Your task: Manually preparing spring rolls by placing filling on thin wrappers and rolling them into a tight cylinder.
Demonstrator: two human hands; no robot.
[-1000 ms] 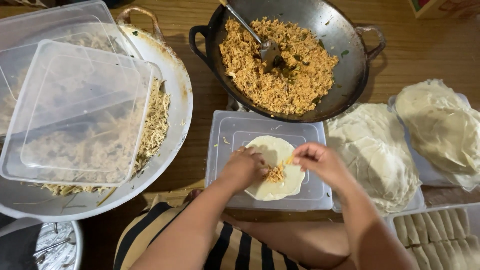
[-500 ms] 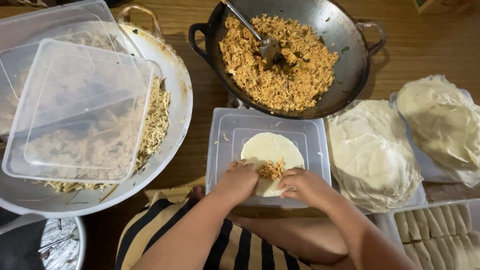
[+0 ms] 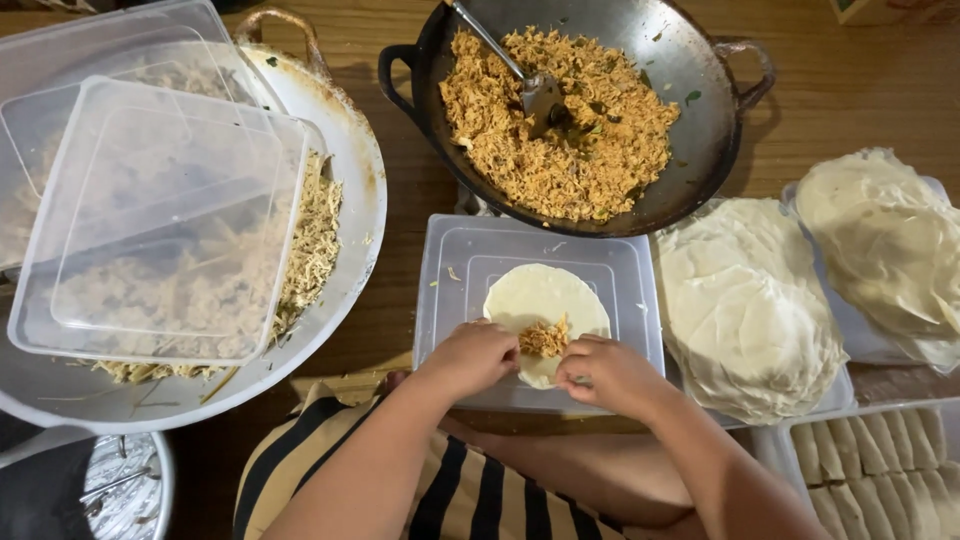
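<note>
Pale and round, the wrapper [image 3: 545, 300] lay flat on an upturned clear plastic lid [image 3: 450, 300] just below the dark wok [image 3: 700, 120] of orange shredded filling [image 3: 560, 130]. A small heap of that filling [image 3: 544, 338] sat on the wrapper's near half. The left hand [image 3: 472, 357] and right hand [image 3: 605, 372] pinched the near edge on either side of the heap, fingers narrow and curled. Done well, this fold would want the edge drawn snugly over the filling, thumbs tucking evenly so nothing spilled and the thin sheet did not tear. More wrappers [image 3: 745, 310] lay stacked just to the right.
</note>
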